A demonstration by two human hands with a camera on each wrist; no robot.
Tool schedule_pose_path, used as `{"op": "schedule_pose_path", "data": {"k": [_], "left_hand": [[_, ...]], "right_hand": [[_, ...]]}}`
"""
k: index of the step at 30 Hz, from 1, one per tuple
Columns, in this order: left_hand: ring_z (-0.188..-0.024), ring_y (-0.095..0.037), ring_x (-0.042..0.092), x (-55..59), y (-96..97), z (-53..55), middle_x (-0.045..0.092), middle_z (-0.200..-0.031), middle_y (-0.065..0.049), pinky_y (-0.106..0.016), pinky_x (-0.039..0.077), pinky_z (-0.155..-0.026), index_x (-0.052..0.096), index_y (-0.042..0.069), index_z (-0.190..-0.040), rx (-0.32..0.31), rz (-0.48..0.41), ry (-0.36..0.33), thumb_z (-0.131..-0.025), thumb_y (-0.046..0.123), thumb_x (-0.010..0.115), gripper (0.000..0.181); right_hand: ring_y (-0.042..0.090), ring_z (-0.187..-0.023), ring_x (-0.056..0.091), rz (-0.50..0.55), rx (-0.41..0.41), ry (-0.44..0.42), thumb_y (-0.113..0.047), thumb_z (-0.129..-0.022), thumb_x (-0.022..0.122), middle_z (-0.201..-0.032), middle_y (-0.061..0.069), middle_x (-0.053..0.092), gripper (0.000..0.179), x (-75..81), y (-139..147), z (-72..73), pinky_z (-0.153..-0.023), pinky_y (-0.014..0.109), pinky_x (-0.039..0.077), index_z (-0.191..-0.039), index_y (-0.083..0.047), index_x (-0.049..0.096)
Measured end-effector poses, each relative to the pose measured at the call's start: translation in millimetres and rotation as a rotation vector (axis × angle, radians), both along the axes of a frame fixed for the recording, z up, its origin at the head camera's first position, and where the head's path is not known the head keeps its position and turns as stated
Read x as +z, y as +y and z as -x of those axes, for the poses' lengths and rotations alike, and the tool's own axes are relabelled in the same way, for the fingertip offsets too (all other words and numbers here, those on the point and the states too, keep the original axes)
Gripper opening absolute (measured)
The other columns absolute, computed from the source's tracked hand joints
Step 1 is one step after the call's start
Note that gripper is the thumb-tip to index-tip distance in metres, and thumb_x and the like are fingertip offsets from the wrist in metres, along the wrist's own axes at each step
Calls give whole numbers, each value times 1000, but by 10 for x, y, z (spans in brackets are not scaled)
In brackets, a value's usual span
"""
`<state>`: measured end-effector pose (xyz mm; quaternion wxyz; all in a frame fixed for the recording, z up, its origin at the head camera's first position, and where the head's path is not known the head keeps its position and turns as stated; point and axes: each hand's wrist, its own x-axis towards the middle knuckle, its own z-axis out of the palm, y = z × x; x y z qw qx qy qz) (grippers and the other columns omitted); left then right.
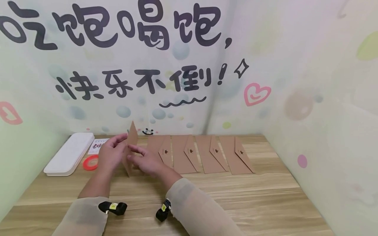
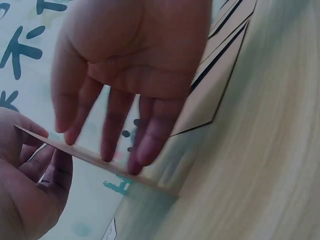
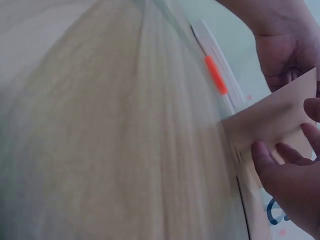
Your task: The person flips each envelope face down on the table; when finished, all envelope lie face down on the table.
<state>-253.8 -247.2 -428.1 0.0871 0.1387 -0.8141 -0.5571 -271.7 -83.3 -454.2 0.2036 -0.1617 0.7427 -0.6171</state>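
Observation:
A brown paper envelope (image 1: 132,134) stands on edge, upright between the two hands at the left of the table. My left hand (image 1: 112,152) grips it from the left, with fingers around its upper part in the left wrist view. From the other side, my right hand (image 1: 147,160) reaches in and touches the envelope's face with spread, nearly straight fingertips (image 2: 107,155). Thumb and fingers of that hand lie on the same face. To the right, several flapped brown envelopes (image 1: 183,157) with small dark crown prints lie in a row.
At the left stands a long white case (image 1: 69,154), with a white card (image 1: 95,147) bearing dark writing beside it. An orange-red tape ring (image 1: 91,163) lies close to the left forearm. Behind the table's back edge hangs a printed cloth backdrop (image 1: 189,111).

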Motion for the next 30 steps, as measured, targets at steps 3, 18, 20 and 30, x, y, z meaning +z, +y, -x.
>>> {"op": "schedule_pose_path", "data": {"k": [3, 18, 20, 30], "left_hand": [[-137, -17, 55, 4, -44, -7, 62, -157, 4, -15, 48, -88, 62, 28, -152, 22, -5, -9, -106, 29, 50, 47], [-142, -28, 57, -142, -311, 24, 62, -157, -8, -28, 46, -93, 60, 14, -152, 69, 70, -86, -100, 16, 49, 54], [-145, -35, 54, -176, -352, 35, 61, -157, -12, -39, 47, -100, 59, 10, -153, 39, 145, -111, -99, 15, 46, 55], [-147, -47, 49, -306, -416, 70, 54, -159, -25, -63, 41, -117, 48, 2, -157, -134, 358, -221, -105, 25, 39, 57]], "right_hand": [[20, -115, 71, -15, 3, -47, -31, -102, 72, -150, -12, 65, 46, -17, -4, -9, -88, 35, 57, -147, -41, 64], [26, -124, 69, 65, -96, -104, -13, -101, 70, -148, 15, 66, 56, -138, 28, 117, -111, 44, 57, -154, -8, 56], [27, -128, 69, 69, -95, -104, -12, -102, 68, -149, 16, 65, 56, -137, 41, 118, -112, 44, 57, -155, -7, 55], [28, -135, 65, 86, -63, -115, -13, -104, 65, -152, 19, 62, 58, -163, 100, 159, -117, 47, 53, -159, -4, 48]]}}
